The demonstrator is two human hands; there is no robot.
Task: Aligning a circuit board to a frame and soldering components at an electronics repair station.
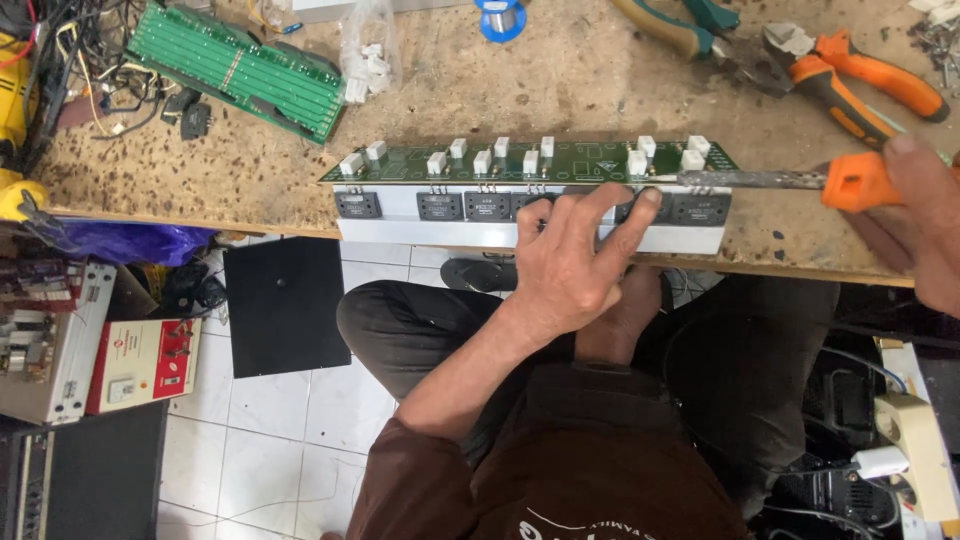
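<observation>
The fingers of the left hand are spread and curled over the front of the board, thumb and fingertips pressing on the black transistors bolted to the white bar under its near edge. The right hand is closed round the orange handle of a soldering iron, whose grey shaft lies along the board's right end with the tip near a white block. The board is a long green strip lying crosswise at the near edge of the bench, with the bar hanging just over that edge. It looks stiff and, with the metal bar, fairly heavy for its width; the upright white blocks and the thin transistor legs seem the fragile parts, so it is probably best gripped by the bar or the bare ends, as the left hand does. About eleven white blocks stand on it in a row, and about six transistors show along the bar, some behind the fingers. Farther back lie one more green board at a slant, a clear bag of white parts, a blue solder spool, and two pairs of pliers, one orange-handled and one green. On the floor to the left stand a red and white box and a black panel.
</observation>
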